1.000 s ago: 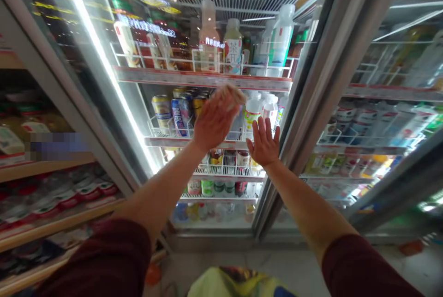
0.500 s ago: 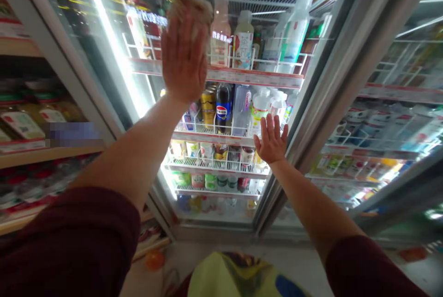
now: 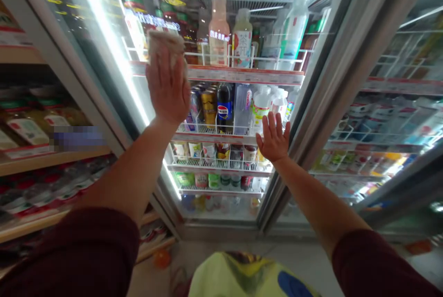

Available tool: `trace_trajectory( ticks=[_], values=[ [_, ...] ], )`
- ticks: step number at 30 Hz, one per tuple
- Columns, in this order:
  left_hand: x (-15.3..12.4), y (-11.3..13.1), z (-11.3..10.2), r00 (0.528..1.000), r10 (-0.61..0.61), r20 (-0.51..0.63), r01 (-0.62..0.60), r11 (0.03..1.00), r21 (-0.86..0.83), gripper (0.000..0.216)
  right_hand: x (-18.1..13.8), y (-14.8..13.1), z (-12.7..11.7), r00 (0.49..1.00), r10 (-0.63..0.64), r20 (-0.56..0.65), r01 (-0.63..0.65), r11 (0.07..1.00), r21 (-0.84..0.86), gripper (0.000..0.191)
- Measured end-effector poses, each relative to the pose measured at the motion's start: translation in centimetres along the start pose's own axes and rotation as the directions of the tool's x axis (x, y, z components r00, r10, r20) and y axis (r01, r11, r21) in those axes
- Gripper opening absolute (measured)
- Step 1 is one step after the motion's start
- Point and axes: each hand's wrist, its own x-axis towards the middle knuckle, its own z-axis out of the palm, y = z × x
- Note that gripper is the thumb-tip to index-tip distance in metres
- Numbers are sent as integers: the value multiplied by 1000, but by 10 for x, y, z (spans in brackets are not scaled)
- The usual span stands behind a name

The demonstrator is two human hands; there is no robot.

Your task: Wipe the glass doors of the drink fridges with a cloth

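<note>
My left hand [image 3: 168,87] lies flat over a pale, light-brown cloth [image 3: 166,40], holding it against the glass door [image 3: 216,211] of a lit drinks fridge. The cloth's upper part sticks out above the fingertips; the rest is under the palm. Lower and to the right, my right hand [image 3: 274,141] is open, its fingers spread and palm toward the same glass near the metal door frame [image 3: 320,84]. Nothing is in it. Through the glass stand a pink bottle [image 3: 218,29], a tea bottle [image 3: 242,40] and a Pepsi bottle [image 3: 224,103] on wire shelves.
Wooden shelves [image 3: 20,166] with several jars stand on the left. A second fridge door [image 3: 387,117] with drinks is on the right. Below are the tiled floor [image 3: 187,255], a blurred orange round object [image 3: 162,257] and the yellow-green garment [image 3: 214,278] on my front.
My left hand has moved down and to the left across the glass with the cloth. My right hand keeps its place on the door, with only a slight shift of the view.
</note>
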Motion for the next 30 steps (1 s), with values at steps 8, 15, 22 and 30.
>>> trace_trajectory(
  ticks=[8,15,22,30],
  values=[
    [-94,-20,15,987,68,148,-67,998,-13,72,-2,1,1,999,19,41,-20,999,26,67],
    [-84,-48,1,995,-102,18,101,993,52,75,-2,1,0,999,-16,-28,17,999,33,70],
    [-238,6,41,978,-179,107,183,983,-27,74,-3,4,2,1000,-6,-9,7,1000,27,71],
    [-219,-33,38,979,-202,-3,202,979,5,71,-4,5,2,1000,8,29,-10,998,60,71]
  ],
)
